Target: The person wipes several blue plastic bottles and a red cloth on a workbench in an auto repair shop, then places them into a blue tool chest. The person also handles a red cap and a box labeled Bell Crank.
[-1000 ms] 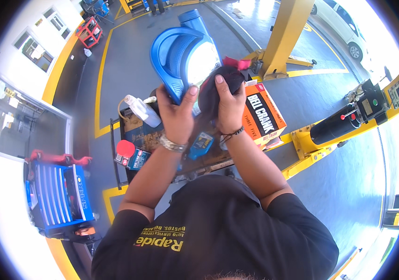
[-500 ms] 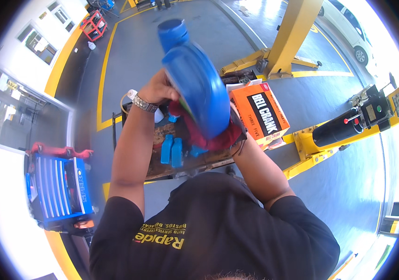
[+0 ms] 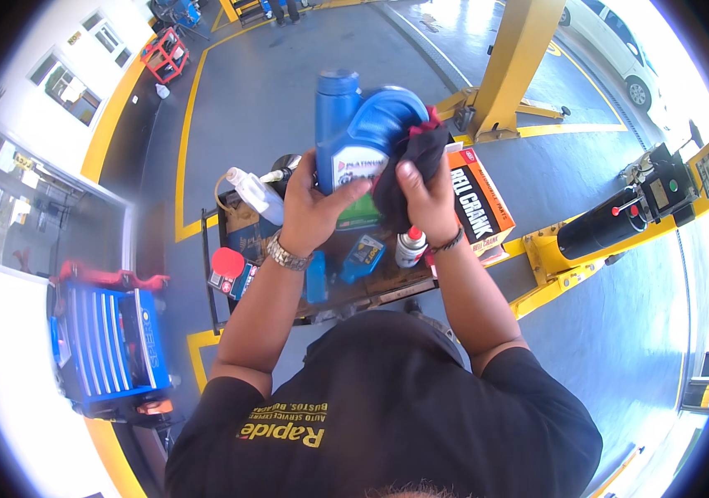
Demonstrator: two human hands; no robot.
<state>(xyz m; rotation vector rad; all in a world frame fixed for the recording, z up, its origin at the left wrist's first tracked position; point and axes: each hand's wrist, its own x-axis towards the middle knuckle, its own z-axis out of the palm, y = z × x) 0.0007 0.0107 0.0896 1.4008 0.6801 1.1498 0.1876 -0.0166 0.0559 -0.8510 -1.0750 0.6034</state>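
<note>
A big blue oil jug [image 3: 356,148] with a label stands upright between my hands, its neck at the top left. My left hand [image 3: 313,203] grips its left side, thumb across the label. On the other side my right hand [image 3: 431,203] holds a bunched black and red cloth [image 3: 411,166] against the jug. Beneath them, on a worn bench [image 3: 371,290], lie small blue bottles [image 3: 363,257]. A spray can with a red nozzle [image 3: 411,247] stands just below my right hand. Left of my left hand is a white squeeze bottle [image 3: 253,195] with a bent tube.
An orange box [image 3: 480,195] sits to the right of the jug. Beyond it rises a yellow lift post [image 3: 516,66] with floor arms. A red-topped container [image 3: 227,262] is at the bench's left edge. At far left stands a blue tool chest [image 3: 114,332].
The jug has gone from tilted and blurred to upright, its label now showing. My left hand has come lower and right; the cloth has moved up to the jug's right side.
</note>
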